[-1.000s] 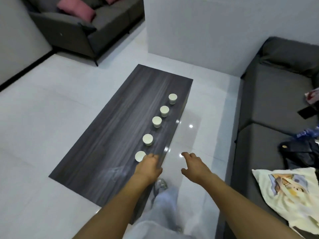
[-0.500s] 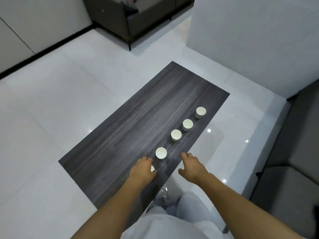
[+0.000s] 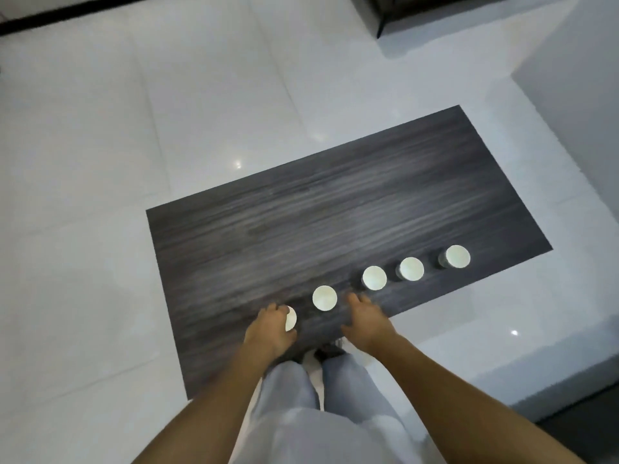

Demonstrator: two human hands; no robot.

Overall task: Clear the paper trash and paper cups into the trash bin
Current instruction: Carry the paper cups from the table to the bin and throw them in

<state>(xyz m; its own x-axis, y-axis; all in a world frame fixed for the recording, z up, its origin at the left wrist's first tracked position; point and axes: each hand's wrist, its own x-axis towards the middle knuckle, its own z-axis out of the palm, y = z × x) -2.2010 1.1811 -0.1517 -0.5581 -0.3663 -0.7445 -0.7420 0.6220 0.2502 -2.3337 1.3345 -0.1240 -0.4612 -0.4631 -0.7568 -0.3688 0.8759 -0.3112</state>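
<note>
Five white paper cups stand in a row along the near edge of a low dark wood-grain table [image 3: 335,209], seen from the head camera looking steeply down. The table sits on glossy pale floor tiles [image 3: 134,128]; a grey wall [image 3: 576,78] rises at the right and a dark furniture leg [image 3: 382,26] shows at the top. Most of the tabletop behind the row is bare, with wide floor to the left and beyond. The cups are upright, mouths open, spaced apart: the nearest cup [image 3: 291,318], the second cup [image 3: 324,298], the third cup [image 3: 374,277], the fourth cup [image 3: 411,268] and the far cup [image 3: 457,256] close to the table's right end. The left hand [image 3: 269,329] covers the nearest cup, its grip curled round the rim. The right hand [image 3: 366,318] hovers between the second and third cups, fingers loosely spread, touching nothing. Light trouser legs [image 3: 301,413] stand against the table edge.
</note>
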